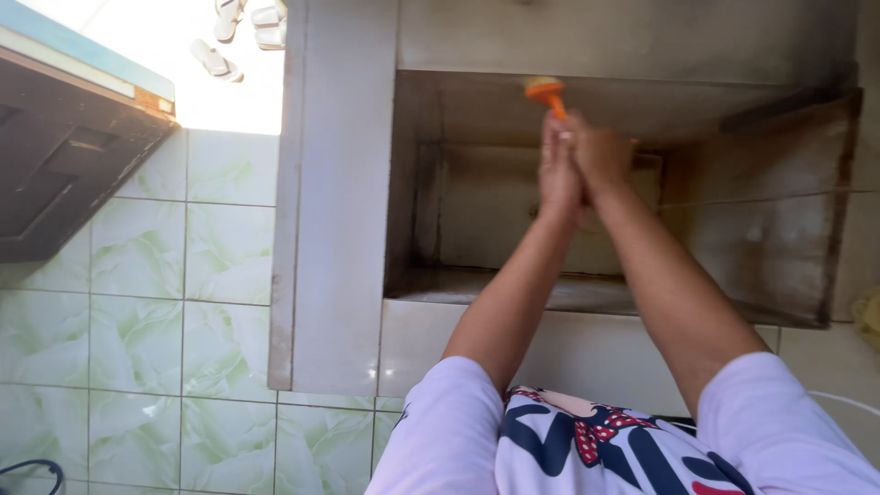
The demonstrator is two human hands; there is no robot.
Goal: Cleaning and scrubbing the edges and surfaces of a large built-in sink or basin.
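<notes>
Both my arms reach out over a deep tiled basin [431, 229] below me. My left hand [556, 174] and my right hand [600, 151] are pressed together, palm against palm, under an orange tap [547, 92] on the basin's far wall. The left fingers point up toward the tap. The right hand is closed over the left, and nothing shows between them. I cannot tell whether water runs. My white sleeves and printed shirt fill the bottom of the view.
A wide pale ledge [335, 211] borders the basin on the left. Green marbled floor tiles [137, 321] lie beyond it. A dark wooden door [64, 156] stands at upper left, with pale sandals [215, 60] in bright light past it.
</notes>
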